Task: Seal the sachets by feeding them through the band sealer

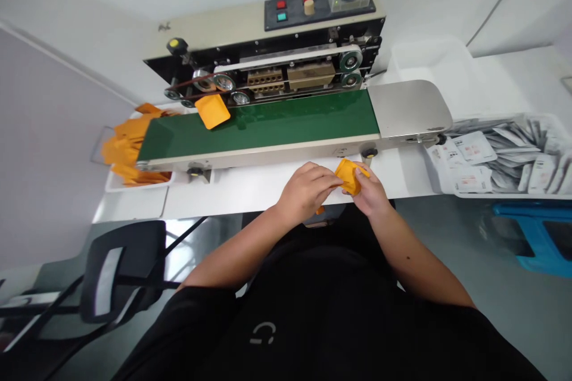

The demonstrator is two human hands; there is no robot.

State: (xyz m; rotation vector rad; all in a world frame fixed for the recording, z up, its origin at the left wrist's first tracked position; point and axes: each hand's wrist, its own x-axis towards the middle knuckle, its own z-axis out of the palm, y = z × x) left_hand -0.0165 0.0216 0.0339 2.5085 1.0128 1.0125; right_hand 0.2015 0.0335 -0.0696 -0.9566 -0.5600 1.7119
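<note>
Near the table's front edge, both my hands are on one small orange pouch (347, 174). My left hand (307, 189) pinches its left edge, fingers closed. The right side of the pouch is gripped by my right hand (370, 190), thumb on top. Just beyond them stands a band sealing machine with a green conveyor belt (286, 122). Another orange pouch (213, 111) lies flat at the belt's left part, its upper edge by the rollers. What the pouch in my hands contains is hidden.
At left, a white bin (117, 186) holds many orange pouches (129, 143). On the right, a white bin (447, 184) is filled with white packets (518, 152). A metal plate (409, 108) extends the conveyor. A black chair (127, 268) and blue stool (536, 238) stand below.
</note>
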